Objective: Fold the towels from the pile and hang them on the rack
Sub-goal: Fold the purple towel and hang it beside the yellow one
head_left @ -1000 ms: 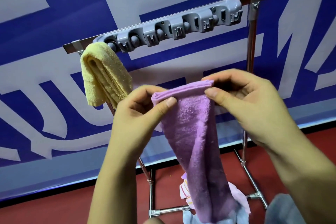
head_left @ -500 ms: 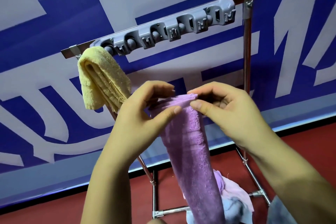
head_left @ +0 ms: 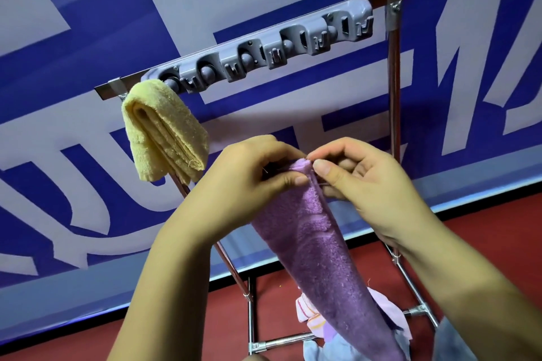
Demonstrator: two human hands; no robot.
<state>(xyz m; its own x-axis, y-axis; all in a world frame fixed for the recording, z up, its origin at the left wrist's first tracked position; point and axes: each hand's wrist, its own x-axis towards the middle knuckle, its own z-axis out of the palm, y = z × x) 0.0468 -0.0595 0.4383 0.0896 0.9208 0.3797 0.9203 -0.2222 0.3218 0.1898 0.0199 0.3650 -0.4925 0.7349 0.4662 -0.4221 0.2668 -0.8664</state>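
— Where's the purple towel (head_left: 319, 246)?
— Below the rack (head_left: 264, 50), pinched at its top edge by the left hand (head_left: 249, 182) and right hand (head_left: 360, 184).
— The yellow towel (head_left: 164, 132)?
— Hung at the rack's left end.

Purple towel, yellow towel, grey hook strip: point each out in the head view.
purple towel (head_left: 319, 246): head view, middle of the hanging length below the hands.
yellow towel (head_left: 164, 129): head view, folded face, hung at the rack's left end.
grey hook strip (head_left: 264, 53): head view, middle of the moulded body.
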